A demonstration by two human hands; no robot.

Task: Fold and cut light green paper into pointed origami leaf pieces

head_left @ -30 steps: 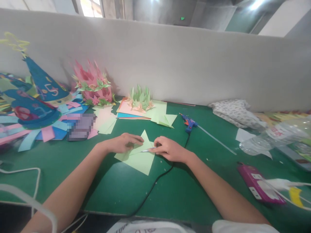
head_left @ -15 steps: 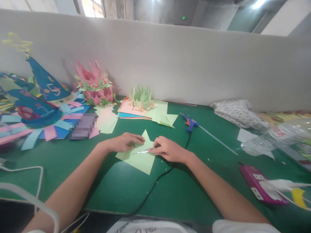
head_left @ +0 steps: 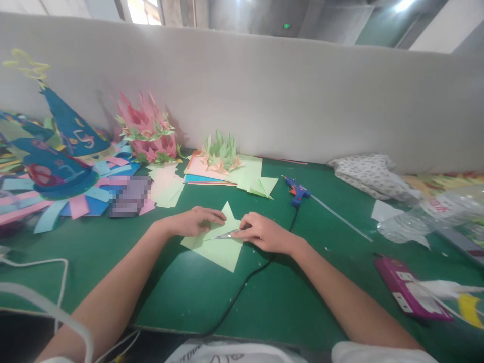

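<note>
A light green paper sheet (head_left: 221, 249) lies folded on the green table (head_left: 181, 292) in front of me. My left hand (head_left: 196, 222) rests on its upper left part, fingers curled and pressing the paper down. My right hand (head_left: 262, 233) is closed on a thin silvery tool (head_left: 223, 235), likely small scissors or a blade, whose tip lies on the paper and points left toward my left hand.
A blue glue gun (head_left: 297, 192) with a black cord (head_left: 245, 282) lies behind my right hand. Paper stacks (head_left: 227, 174), pink (head_left: 147, 133) and green paper flowers (head_left: 219, 151) and blue cones (head_left: 64, 141) stand at the back left. A pink case (head_left: 410, 288) and plastic bags (head_left: 431, 212) lie right.
The silvery tool's tip has slid a little to the left across the green paper. Both hands stay where they were.
</note>
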